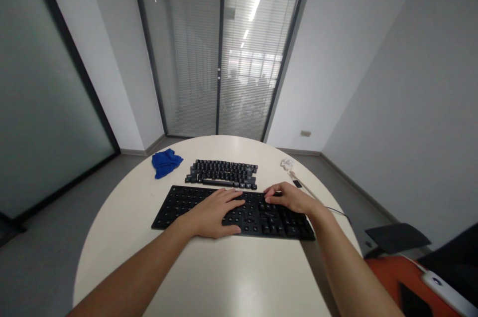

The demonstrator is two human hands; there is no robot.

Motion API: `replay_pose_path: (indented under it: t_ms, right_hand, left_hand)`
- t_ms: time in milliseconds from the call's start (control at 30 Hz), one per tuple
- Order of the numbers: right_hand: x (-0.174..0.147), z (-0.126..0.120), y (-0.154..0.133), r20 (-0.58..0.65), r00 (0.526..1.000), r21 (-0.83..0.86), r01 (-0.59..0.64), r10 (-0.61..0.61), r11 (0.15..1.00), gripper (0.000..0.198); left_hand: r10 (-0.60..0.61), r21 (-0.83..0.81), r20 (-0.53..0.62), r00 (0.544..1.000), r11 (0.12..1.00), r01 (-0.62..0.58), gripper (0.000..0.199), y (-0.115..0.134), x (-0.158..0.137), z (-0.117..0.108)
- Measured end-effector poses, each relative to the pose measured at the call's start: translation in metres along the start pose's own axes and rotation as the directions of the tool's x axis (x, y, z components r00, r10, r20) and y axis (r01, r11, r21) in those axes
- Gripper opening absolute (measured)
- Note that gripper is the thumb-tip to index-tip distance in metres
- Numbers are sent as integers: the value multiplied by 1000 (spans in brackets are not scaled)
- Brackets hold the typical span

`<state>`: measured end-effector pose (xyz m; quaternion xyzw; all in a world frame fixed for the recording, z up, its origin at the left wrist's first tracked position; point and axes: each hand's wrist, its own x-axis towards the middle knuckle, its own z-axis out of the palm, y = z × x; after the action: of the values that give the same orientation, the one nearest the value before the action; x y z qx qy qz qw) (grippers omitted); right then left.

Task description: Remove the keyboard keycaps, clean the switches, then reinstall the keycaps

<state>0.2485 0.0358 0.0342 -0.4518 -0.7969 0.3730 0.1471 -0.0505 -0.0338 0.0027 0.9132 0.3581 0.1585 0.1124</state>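
Observation:
A black keyboard (174, 206) lies across the round table. Its left and middle parts show bare key sockets, while caps sit on the right-hand keys. My left hand (212, 213) rests flat on the middle of the board, fingers spread. Over the upper right part, my right hand (291, 198) has thumb and fingers pinched together close to the top row. Whatever is between those fingertips is too small to make out. Just behind the board, loose black keycaps (224, 171) are laid out in rows in keyboard order.
A crumpled blue cloth (166, 163) lies at the table's (123, 227) back left. Toward the back right are a crumpled clear-white item (287, 164), a thin pale stick (303, 185) and a small black piece (297, 184). An orange chair seat (384, 277) stands at right.

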Motion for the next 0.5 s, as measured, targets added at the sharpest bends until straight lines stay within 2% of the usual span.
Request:
replay_pose_path:
  t_ms: [300, 500]
  right_hand:
    - [1, 2, 0, -26, 999, -53, -42, 41, 998, 26]
    - [-1, 3, 2, -29, 1000, -10, -11, 10, 1000, 28]
  left_hand:
    - [17, -16, -15, 1000, 1000, -17, 72, -2, -1, 1]
    - [15, -22, -25, 1000, 1000, -15, 72, -3, -2, 1]
